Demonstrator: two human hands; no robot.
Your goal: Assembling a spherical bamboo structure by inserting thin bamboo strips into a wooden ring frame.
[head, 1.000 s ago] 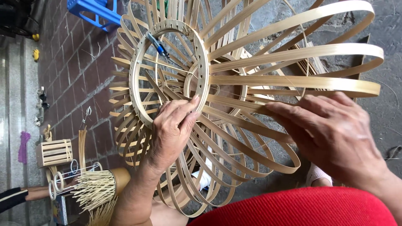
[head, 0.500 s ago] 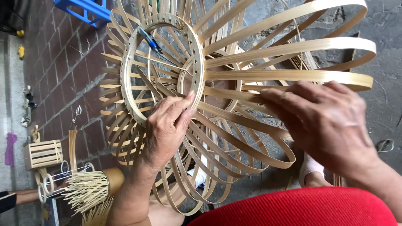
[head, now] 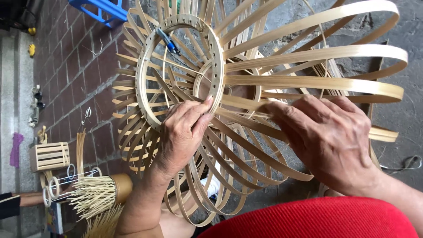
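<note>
head view: your left hand [head: 183,130] clamps the perforated ring [head: 145,57] of the bamboo lantern frame [head: 264,88] on your lap. your right hand [head: 328,136] pinches one bent strip [head: 246,121] closed. press too hard and the thin strip could split or spring from its hole. neighbouring ribs crowd both hands; open room lies only outside the cage.

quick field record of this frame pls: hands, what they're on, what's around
left hand: fingers on the wooden ring of the bamboo strip frame
right hand: fingertips pressing a bent strip of the frame
ring: round, pierced with small holes, strips fanning out from it
blue tool: lies inside the ring
floor left: small slatted bamboo box, tube of thin bamboo sticks
top left: blue plastic stool
bottom: red garment
</note>
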